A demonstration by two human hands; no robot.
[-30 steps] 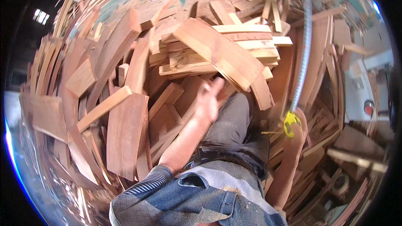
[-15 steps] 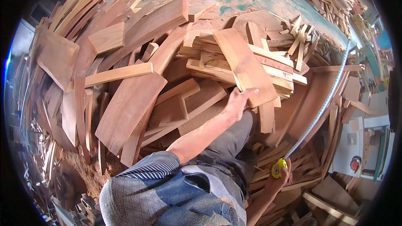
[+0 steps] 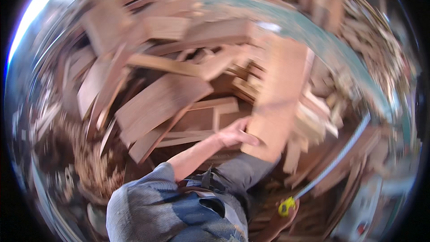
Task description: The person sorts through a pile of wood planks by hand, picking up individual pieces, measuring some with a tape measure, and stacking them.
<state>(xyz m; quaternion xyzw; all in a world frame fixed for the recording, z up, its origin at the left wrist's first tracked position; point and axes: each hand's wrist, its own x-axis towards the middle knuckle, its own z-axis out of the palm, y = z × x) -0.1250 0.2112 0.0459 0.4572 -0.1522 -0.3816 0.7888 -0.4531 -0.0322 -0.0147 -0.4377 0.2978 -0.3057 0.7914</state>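
Observation:
A wide, flat wooden board [image 3: 280, 94] slants up and away from my lap, its near end above my thigh. My left hand [image 3: 239, 133] grips that board by its near left corner, the thumb lying on the upper face and the fingers beneath. Low on the right, my right hand [image 3: 289, 215] is wrapped round a yellow tape measure [image 3: 286, 206]. Out of its case runs a long pale blade [image 3: 336, 157], extended toward the far right. A stack of light wood blocks [image 3: 309, 118] shows partly behind the board. Motion blurs much of the picture.
Loose planks lie heaped on the left, among them a broad brown board [image 3: 163, 103] and a narrow light strip [image 3: 163, 64]. A green surface strewn with sawdust [image 3: 286, 13] curves across the back. More offcuts [image 3: 376, 40] are piled at the far right.
My left hand has raised the board off the block stack and tilted it more upright. The view has swung, shifting the surroundings. The tape measure stays in my right hand, its blade still out.

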